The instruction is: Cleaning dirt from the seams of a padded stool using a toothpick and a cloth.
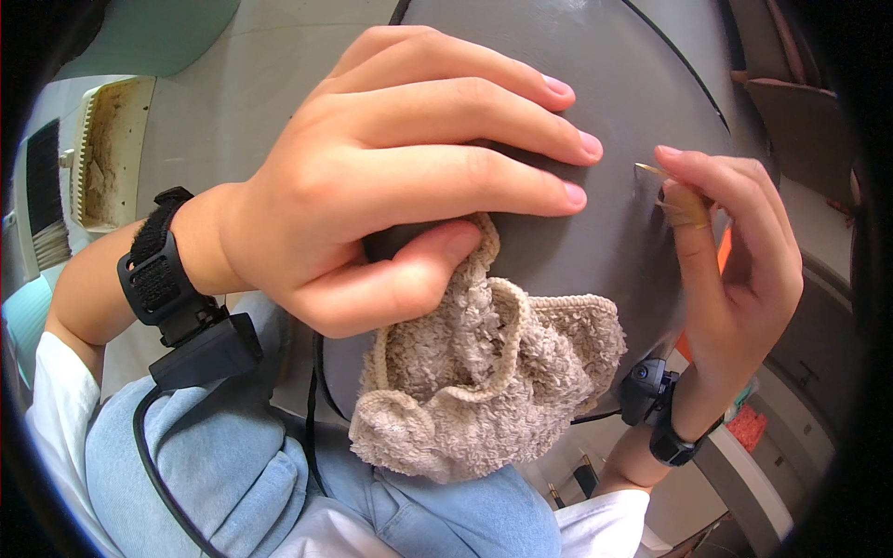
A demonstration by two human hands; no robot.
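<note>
My left hand (372, 167) spans the middle of the view with its fingers stretched out. Between its thumb and the side of the palm it grips a beige fluffy cloth (484, 400) by an upper edge; the rest of the cloth bunches and hangs down toward my lap. Under the cloth and hand spreads a smooth dark grey surface (595, 242). At the right, my right hand (739, 242) pinches a thin yellowish sliver (653, 171) between thumb and forefinger, apart from the cloth. A pale yellowish wrap circles that thumb. Something orange (724, 246) shows behind the fingers, mostly hidden.
At the far left are a dirty cream dustpan (116, 153) and a dark-bristled brush (46, 191). A pale green rounded object (167, 37) stands at the upper left. Black straps with devices sit on both wrists; a cable (149, 446) runs down from the left one.
</note>
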